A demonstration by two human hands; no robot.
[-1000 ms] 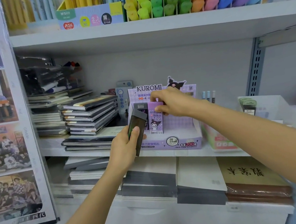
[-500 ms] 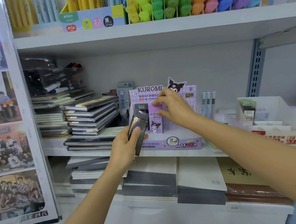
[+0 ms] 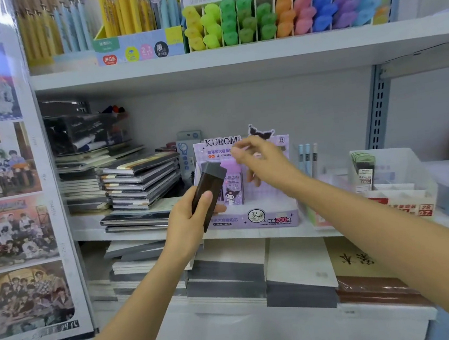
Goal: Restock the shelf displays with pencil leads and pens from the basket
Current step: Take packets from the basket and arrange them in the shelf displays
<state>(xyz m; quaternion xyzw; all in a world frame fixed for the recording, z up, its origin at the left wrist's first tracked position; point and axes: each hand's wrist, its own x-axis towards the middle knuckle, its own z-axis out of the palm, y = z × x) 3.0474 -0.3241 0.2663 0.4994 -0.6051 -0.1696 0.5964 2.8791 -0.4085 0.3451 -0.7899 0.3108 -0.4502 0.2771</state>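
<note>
Fingers of the left hand (image 3: pixel 187 223) are wrapping a dark lead case (image 3: pixel 210 185), the grip clamping it tilted just before the Kuromi display box (image 3: pixel 253 220) on the shelf (image 3: pixel 88 233); the right hand (image 3: pixel 268 165) is hovering above a purple lead pack (image 3: pixel 233 188) standing inside, grip loosely apart

right hand (image 3: pixel 268 165) blurred, display box (image 3: pixel 253 220) part-hidden
</note>
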